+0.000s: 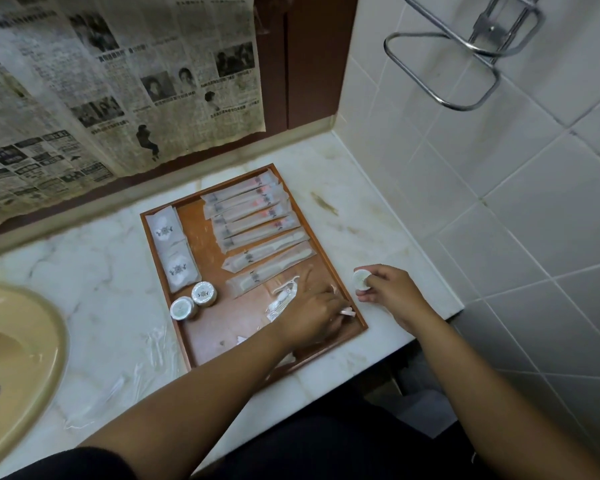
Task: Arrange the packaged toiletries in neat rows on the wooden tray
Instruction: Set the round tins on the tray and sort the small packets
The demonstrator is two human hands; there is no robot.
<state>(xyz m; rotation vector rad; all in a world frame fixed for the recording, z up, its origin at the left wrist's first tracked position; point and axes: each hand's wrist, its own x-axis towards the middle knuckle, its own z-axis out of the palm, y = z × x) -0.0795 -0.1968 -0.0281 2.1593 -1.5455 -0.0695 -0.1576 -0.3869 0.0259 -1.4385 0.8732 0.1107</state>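
A wooden tray (208,344) lies on the marble counter. Several long packaged toothbrushes (253,216) sit in a slanted row at its far right, with long white packets (267,252) below them. Two flat square sachets (172,249) line the left side, and two round white soaps (193,301) stand below them. My left hand (312,315) is over the tray's near right part, fingers curled on a small clear packet (281,301). My right hand (390,292) holds a round white soap (361,280) just off the tray's right edge.
A beige sink (18,344) is set into the counter at left. Crumpled clear plastic wrap (125,382) lies between sink and tray. Newspaper (101,81) covers the back wall. A chrome wire holder (465,50) hangs on the tiled wall at right. The counter's edge is close by my right hand.
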